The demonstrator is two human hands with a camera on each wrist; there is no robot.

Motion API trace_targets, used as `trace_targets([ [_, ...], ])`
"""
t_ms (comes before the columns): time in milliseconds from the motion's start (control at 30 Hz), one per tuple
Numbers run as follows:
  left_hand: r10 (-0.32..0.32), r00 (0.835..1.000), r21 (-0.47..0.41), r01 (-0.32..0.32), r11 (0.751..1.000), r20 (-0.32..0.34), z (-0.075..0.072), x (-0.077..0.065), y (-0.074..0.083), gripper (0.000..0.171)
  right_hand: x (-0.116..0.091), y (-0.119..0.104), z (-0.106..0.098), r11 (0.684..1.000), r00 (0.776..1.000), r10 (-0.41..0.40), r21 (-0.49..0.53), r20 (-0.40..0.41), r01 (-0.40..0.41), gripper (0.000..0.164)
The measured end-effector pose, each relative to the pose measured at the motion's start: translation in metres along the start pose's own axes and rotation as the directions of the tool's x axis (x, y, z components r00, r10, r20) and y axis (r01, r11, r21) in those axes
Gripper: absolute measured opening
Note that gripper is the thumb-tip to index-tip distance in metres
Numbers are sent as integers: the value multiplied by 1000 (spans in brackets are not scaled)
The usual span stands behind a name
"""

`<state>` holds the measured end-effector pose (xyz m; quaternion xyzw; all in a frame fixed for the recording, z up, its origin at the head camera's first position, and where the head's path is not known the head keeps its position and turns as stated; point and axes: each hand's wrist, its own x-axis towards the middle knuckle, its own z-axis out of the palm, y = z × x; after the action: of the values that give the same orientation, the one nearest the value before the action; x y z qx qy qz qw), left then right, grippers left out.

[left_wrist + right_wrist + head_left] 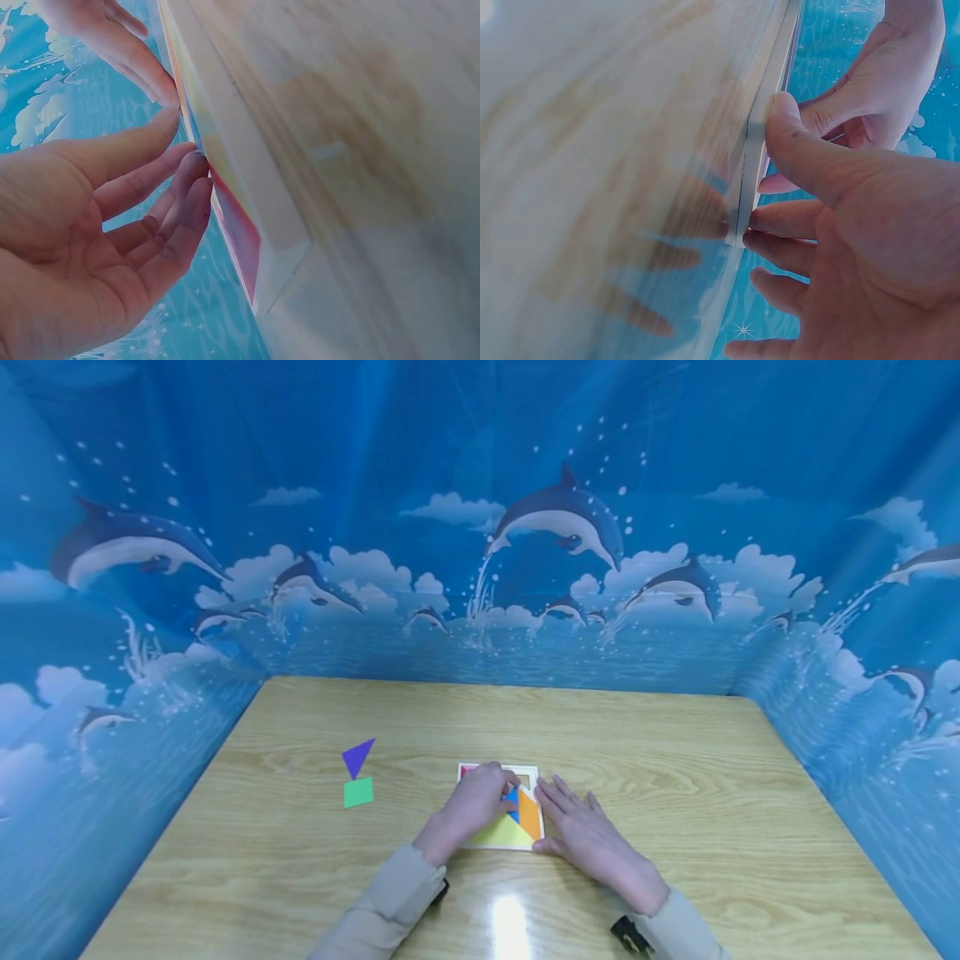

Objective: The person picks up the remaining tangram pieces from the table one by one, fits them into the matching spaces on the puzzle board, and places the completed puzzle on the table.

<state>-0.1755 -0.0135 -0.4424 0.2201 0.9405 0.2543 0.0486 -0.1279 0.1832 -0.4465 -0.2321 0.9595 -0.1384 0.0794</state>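
A tangram puzzle in a white-edged tray (501, 848) lies flat on the table. Inside it show a yellow-green piece (498, 835), an orange parallelogram (529, 816), a blue piece (513, 795) and part of a red piece (238, 232). My left hand (476, 797) reaches over the tray, its thumb and fingertips on the blue piece, pinching across it and covering part of it. My right hand (588, 835) lies along the tray's right edge, fingers fairly straight; its thumb (784, 124) touches the near edge by the corner.
To the left of the tray, a purple triangle (358, 757) and a green four-sided piece (358, 792) lie on the wooden table (262, 827). A blue dolphin-print curtain (465, 527) encloses the table's back and sides.
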Motion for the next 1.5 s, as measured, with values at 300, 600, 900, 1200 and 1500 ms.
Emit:
trace_targets([
  [300, -26, 992, -12, 25, 1000, -121, -5, 0, -4, 11, -1, -1, -1, 1000, 1000, 17, 13, 17, -17, 80],
  [600, -107, 980, -19, 105, 994, -169, -15, -5, -7, 8, -1, 0, 0, 999, 999, 30, 18, 27, -30, 81],
  [900, -120, 970, -15, 119, 993, -210, -28, -16, -27, 6, -2, -1, 0, 999, 999, 28, 23, 32, -28, 81],
  [1200, -147, 949, -23, 146, 989, -280, -56, -37, -73, 6, -1, -1, -1, 1000, 999, 24, 14, 34, -25, 80],
  [1500, -277, 945, 42, 288, 957, -176, -94, -79, -112, 18, -1, -2, -1, 1000, 1000, 16, 17, 26, -17, 80],
])
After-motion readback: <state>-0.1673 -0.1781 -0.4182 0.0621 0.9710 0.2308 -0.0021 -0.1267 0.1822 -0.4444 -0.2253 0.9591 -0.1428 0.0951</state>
